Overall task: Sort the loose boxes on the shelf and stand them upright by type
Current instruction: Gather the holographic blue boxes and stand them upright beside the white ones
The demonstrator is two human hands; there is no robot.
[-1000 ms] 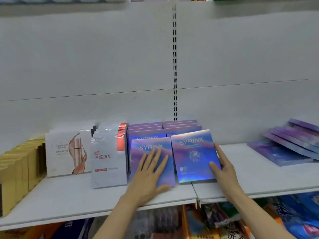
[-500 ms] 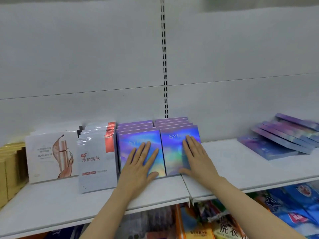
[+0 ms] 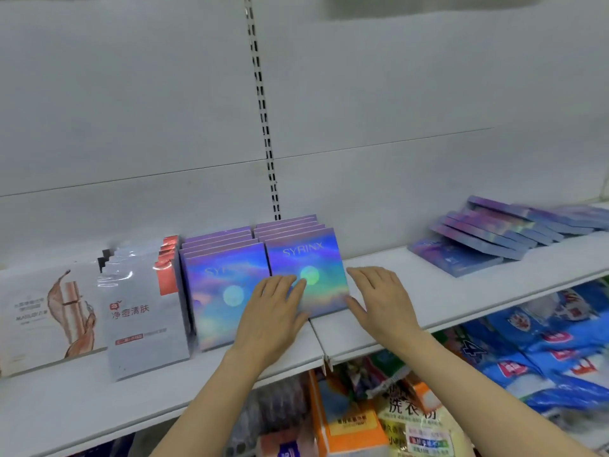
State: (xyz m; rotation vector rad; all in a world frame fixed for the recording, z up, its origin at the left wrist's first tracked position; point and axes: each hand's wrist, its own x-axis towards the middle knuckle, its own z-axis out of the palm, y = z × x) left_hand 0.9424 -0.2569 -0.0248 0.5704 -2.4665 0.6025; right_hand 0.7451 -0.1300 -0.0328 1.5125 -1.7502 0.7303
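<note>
Two rows of purple holographic SYRINX boxes stand upright on the white shelf: a left row and a right row. My left hand lies flat with spread fingers across the seam between the two front boxes. My right hand hovers open just right of the right row, thumb near that box's lower corner. Several more SYRINX boxes lie flat and fanned out at the far right of the shelf.
White and grey sachet packs and a white box with a brown swirl stand left of the purple rows. A slotted upright runs down the back panel. Blue bags and orange packs fill the shelf below.
My right hand has slid off the front of the right box to its right side. My left hand has shifted right onto the seam. The camera has moved closer.
</note>
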